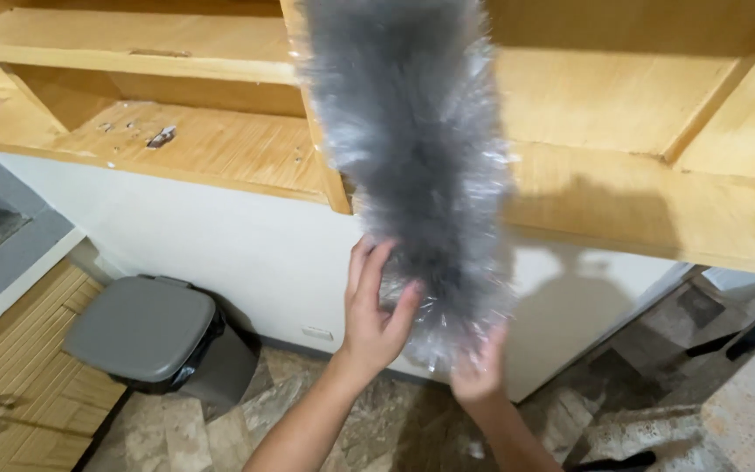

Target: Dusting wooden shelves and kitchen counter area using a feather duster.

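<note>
Wooden shelves (220,149) span a white wall. The left hand (376,315), fingers apart, touches a grey fluffy duster (412,157); the right hand (481,371) is clamped on its base. A grey bin (146,328) stands lower left.

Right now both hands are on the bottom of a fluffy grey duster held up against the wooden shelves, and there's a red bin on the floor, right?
Not quite: the head view shows a grey lidded bin, not red. Both the left hand and right hand are at the grey duster, raised before the wooden shelves.
</note>
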